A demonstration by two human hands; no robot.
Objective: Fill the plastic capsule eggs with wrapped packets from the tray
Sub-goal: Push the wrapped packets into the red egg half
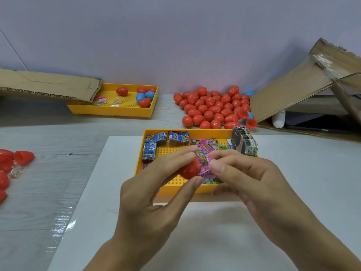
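The left hand (154,194) grips the red egg half (188,170), its mouth facing 3 o'clock, where the right hand (252,180) pinches the pink packet (206,166) half-entered.

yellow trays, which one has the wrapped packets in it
The near yellow tray, under both hands; the far tray by the wall holds eggs instead.
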